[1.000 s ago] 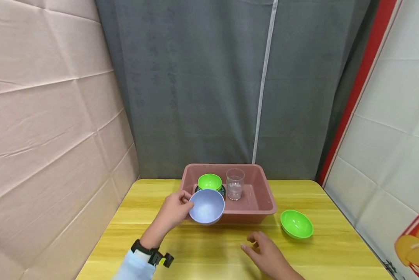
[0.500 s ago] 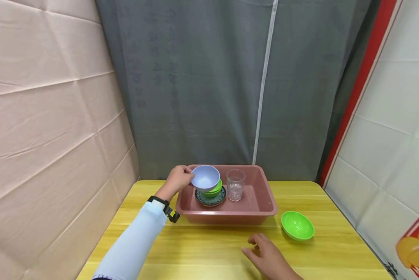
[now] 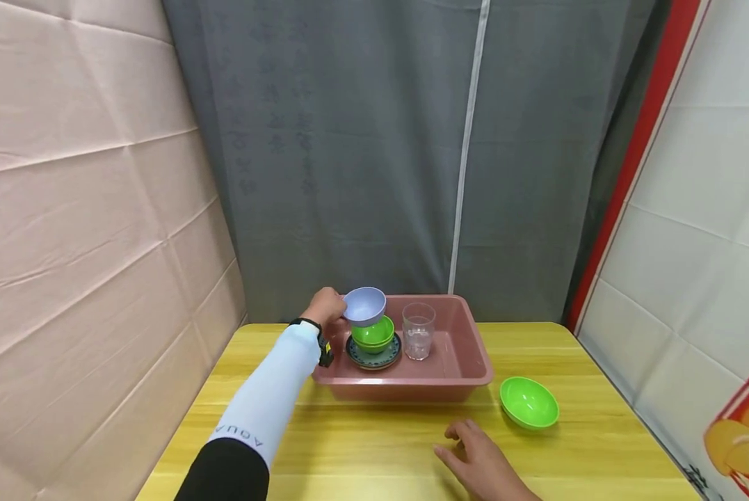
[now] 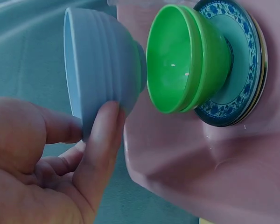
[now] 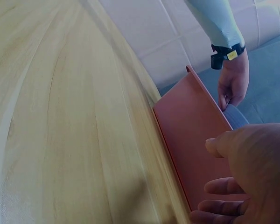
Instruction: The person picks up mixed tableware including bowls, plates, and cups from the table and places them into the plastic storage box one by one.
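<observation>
My left hand [image 3: 326,306] pinches the rim of a light blue bowl [image 3: 365,307] between thumb and fingers, over the back left of a pink basin [image 3: 452,381]. Just beneath the blue bowl, two nested green bowls [image 4: 170,60] stand on a small stack of blue-patterned plates [image 4: 245,88] inside the basin. A clear drinking glass [image 3: 419,332] stands to their right in the same basin. My right hand [image 3: 483,463] stays low over the front of the table, fingers loosely bent and holding nothing. Another green bowl [image 3: 529,403] sits on the table beyond it, to the right.
The basin stands at the back of a wooden table [image 3: 374,445], against a grey curtain [image 3: 349,174]. Pale cloth walls [image 3: 99,243] close in the left side, and a white panel [image 3: 693,278] with a red edge rises on the right.
My left hand has carried the blue bowl back and up from the basin's front, uncovering the green bowls and plates. My right hand has barely moved.
</observation>
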The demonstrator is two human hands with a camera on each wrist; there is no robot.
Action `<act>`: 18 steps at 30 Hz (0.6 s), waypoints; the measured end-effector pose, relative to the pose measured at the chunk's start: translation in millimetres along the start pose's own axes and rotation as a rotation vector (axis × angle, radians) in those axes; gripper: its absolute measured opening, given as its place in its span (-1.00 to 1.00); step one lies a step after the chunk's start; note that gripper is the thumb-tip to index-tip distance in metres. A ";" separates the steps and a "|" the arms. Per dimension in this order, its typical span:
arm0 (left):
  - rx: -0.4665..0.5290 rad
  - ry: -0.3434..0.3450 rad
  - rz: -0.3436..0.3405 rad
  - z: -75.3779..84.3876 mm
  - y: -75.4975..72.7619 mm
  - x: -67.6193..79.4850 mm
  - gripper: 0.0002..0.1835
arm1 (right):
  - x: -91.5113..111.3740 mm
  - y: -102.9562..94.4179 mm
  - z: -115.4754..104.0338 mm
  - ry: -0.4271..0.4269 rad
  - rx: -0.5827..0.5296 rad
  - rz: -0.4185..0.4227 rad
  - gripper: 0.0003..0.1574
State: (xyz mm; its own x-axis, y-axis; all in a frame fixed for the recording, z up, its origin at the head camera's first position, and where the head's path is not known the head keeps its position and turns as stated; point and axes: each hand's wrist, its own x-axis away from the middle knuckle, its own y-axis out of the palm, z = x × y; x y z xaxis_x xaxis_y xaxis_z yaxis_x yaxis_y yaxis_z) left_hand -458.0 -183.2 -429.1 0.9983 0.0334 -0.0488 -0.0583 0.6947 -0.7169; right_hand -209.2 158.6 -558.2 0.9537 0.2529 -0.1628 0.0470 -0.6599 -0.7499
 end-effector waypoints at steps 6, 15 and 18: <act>0.050 -0.065 -0.029 2.3 10.2 1.7 -0.67 | 2.4 0.0 3.1 0.000 0.013 0.017 -0.59; 0.011 -0.141 -0.070 9.5 22.3 -1.5 -0.77 | 3.9 -2.5 6.0 -0.002 0.008 0.022 -0.62; -0.019 -0.163 -0.092 8.2 26.5 -4.4 -0.76 | 4.3 -3.9 6.4 -0.001 0.003 0.017 -0.62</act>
State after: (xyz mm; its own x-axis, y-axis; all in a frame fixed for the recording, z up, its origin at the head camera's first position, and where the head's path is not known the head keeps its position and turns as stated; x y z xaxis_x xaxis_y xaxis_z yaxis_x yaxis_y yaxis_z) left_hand -463.9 -159.1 -442.2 0.9877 0.0872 0.1296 0.0347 0.6863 -0.7265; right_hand -207.2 166.8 -560.1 0.9542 0.2422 -0.1758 0.0300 -0.6620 -0.7489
